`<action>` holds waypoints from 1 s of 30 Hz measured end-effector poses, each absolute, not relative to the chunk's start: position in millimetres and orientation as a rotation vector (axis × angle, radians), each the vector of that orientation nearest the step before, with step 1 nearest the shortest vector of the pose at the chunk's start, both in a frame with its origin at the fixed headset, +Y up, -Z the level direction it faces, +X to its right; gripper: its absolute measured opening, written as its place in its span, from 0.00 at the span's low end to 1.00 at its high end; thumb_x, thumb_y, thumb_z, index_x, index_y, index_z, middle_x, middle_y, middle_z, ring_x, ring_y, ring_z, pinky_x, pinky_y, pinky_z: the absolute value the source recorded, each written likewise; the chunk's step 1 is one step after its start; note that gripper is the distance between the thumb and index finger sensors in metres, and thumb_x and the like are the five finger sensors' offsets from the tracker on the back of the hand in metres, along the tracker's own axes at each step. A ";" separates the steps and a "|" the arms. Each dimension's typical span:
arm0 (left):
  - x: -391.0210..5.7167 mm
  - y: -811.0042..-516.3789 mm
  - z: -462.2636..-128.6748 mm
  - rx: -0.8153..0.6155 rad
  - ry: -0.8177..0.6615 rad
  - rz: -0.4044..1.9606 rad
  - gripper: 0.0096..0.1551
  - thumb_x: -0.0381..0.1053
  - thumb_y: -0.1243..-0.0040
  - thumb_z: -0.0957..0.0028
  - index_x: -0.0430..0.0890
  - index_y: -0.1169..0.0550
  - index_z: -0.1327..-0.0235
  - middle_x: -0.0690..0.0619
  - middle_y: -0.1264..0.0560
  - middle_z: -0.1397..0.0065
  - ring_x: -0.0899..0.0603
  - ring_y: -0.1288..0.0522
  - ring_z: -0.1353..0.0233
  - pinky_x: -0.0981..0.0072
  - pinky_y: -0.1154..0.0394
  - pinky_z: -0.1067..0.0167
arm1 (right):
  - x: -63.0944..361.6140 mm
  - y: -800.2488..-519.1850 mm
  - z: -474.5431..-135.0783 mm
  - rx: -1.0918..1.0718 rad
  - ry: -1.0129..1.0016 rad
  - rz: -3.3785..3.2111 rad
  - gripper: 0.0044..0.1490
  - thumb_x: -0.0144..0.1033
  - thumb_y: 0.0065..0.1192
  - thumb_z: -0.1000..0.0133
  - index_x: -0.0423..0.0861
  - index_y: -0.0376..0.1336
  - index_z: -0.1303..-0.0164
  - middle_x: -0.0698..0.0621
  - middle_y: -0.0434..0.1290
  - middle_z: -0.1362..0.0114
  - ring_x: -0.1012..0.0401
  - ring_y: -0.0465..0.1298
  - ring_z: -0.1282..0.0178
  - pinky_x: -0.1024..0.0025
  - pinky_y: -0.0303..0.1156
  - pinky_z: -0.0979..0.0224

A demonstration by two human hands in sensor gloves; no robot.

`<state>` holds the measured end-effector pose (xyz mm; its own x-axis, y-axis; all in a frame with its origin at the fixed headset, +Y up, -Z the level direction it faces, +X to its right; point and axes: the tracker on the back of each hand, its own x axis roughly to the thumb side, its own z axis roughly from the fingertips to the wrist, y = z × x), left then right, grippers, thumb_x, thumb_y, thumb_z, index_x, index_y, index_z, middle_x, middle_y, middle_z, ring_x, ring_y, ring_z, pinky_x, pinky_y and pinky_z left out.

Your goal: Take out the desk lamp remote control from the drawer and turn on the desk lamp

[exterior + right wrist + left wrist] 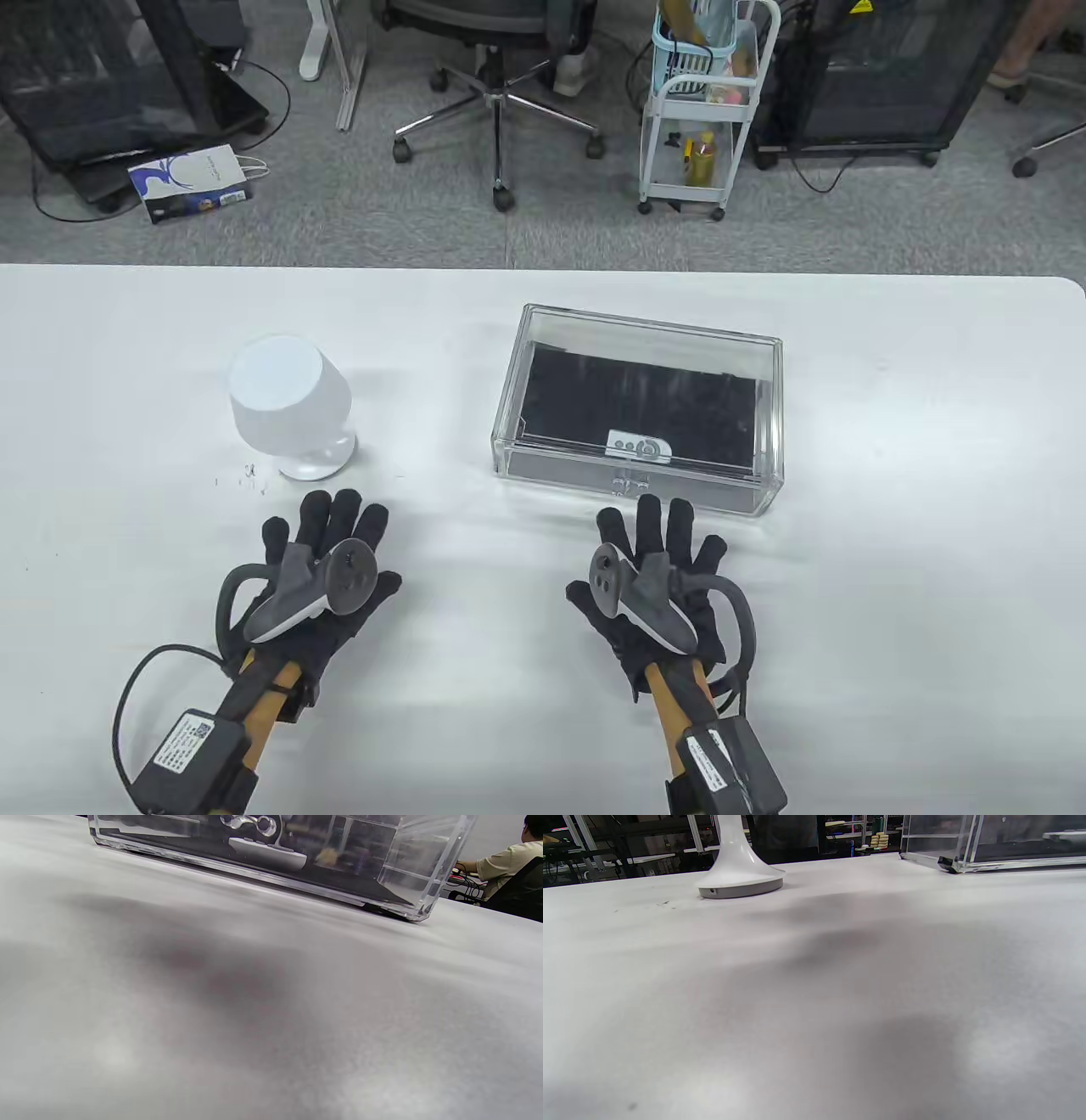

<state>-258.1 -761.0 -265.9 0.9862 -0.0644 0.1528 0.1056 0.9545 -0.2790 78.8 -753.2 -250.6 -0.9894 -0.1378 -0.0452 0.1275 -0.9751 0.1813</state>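
Observation:
A clear acrylic drawer box (768,407) stands on the white table, its drawer closed. A small white remote (638,446) lies inside on a black liner, near the front; it also shows in the right wrist view (267,854) behind the drawer's clear handle (250,822). A white desk lamp (288,403), unlit, stands left of the box; its base shows in the left wrist view (740,882). My left hand (327,543) rests flat on the table in front of the lamp, fingers spread, holding nothing. My right hand (657,543) rests flat just in front of the drawer, fingers spread, holding nothing.
The table's far edge (543,270) runs behind the box, with an office chair (501,76) and a white cart (700,110) on the floor beyond. Small dark specks (250,475) lie left of the lamp base.

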 end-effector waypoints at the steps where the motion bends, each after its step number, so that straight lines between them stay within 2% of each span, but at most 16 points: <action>1: -258.8 -761.4 -266.0 -0.294 -0.141 -0.086 0.45 0.77 0.72 0.56 0.68 0.64 0.26 0.58 0.68 0.13 0.41 0.69 0.12 0.28 0.63 0.26 | 78.2 -753.0 -251.1 0.084 -0.276 -2.987 0.57 0.86 0.35 0.60 0.70 0.30 0.23 0.54 0.31 0.12 0.47 0.34 0.11 0.35 0.43 0.17; 7: -258.3 -760.2 -265.1 -0.294 -0.138 -0.093 0.45 0.77 0.71 0.56 0.68 0.63 0.26 0.58 0.68 0.13 0.41 0.69 0.12 0.28 0.63 0.26 | 80.3 -744.8 -251.8 0.115 -0.219 -3.037 0.57 0.85 0.36 0.59 0.69 0.30 0.23 0.53 0.33 0.12 0.47 0.37 0.11 0.36 0.46 0.16; 8: -257.7 -760.2 -264.7 -0.293 -0.141 -0.093 0.45 0.77 0.71 0.56 0.68 0.64 0.26 0.58 0.68 0.13 0.41 0.69 0.12 0.28 0.63 0.26 | 82.8 -742.3 -251.7 0.131 -0.189 -3.051 0.57 0.85 0.36 0.59 0.69 0.32 0.22 0.52 0.35 0.11 0.47 0.40 0.10 0.37 0.49 0.16; 10: -256.5 -760.9 -264.6 -0.293 -0.145 -0.098 0.45 0.77 0.71 0.56 0.68 0.64 0.26 0.58 0.68 0.13 0.41 0.69 0.12 0.28 0.64 0.26 | 88.5 -738.5 -253.0 0.184 -0.148 -3.076 0.57 0.85 0.38 0.58 0.68 0.35 0.22 0.52 0.46 0.11 0.49 0.54 0.10 0.42 0.59 0.18; 11: -256.1 -761.7 -264.9 -0.296 -0.146 -0.100 0.45 0.77 0.71 0.56 0.68 0.64 0.26 0.58 0.68 0.13 0.41 0.69 0.12 0.28 0.64 0.26 | 91.3 -738.0 -254.0 0.206 -0.146 -3.093 0.57 0.85 0.39 0.58 0.66 0.37 0.21 0.52 0.52 0.12 0.50 0.61 0.12 0.47 0.64 0.19; 13: -255.4 -764.1 -265.5 -0.302 -0.146 -0.110 0.45 0.77 0.71 0.56 0.68 0.63 0.26 0.58 0.68 0.13 0.41 0.69 0.12 0.28 0.64 0.26 | 97.3 -736.5 -256.0 0.264 -0.137 -3.137 0.58 0.84 0.43 0.58 0.64 0.40 0.20 0.52 0.56 0.13 0.51 0.67 0.17 0.53 0.69 0.23; 14: -255.1 -765.2 -265.7 -0.305 -0.146 -0.116 0.45 0.77 0.71 0.56 0.68 0.63 0.26 0.58 0.68 0.13 0.41 0.69 0.12 0.28 0.64 0.26 | 99.3 -735.5 -256.9 0.286 -0.121 -3.136 0.58 0.83 0.45 0.58 0.62 0.43 0.21 0.52 0.61 0.16 0.53 0.72 0.21 0.56 0.72 0.26; 18: -255.7 -766.3 -267.1 -0.303 -0.140 -0.129 0.45 0.77 0.71 0.56 0.68 0.64 0.26 0.58 0.68 0.13 0.41 0.69 0.12 0.28 0.64 0.26 | 109.0 -729.8 -264.7 0.442 -0.039 -3.096 0.56 0.83 0.51 0.60 0.59 0.55 0.26 0.56 0.76 0.29 0.61 0.83 0.40 0.72 0.79 0.44; 23: -263.5 -764.4 -271.2 -0.300 -0.123 -0.109 0.45 0.77 0.71 0.56 0.68 0.64 0.26 0.58 0.68 0.13 0.41 0.69 0.12 0.28 0.64 0.26 | 113.2 -731.6 -282.4 0.604 -0.021 -3.142 0.51 0.82 0.58 0.60 0.57 0.63 0.33 0.57 0.83 0.41 0.65 0.86 0.56 0.78 0.80 0.58; 30: -272.6 -768.3 -275.8 -0.314 -0.093 -0.115 0.45 0.77 0.71 0.56 0.69 0.64 0.26 0.58 0.68 0.13 0.41 0.70 0.12 0.28 0.64 0.26 | 97.8 -738.8 -319.7 0.838 -0.202 -2.979 0.56 0.88 0.51 0.61 0.55 0.65 0.35 0.58 0.84 0.45 0.68 0.86 0.60 0.82 0.80 0.61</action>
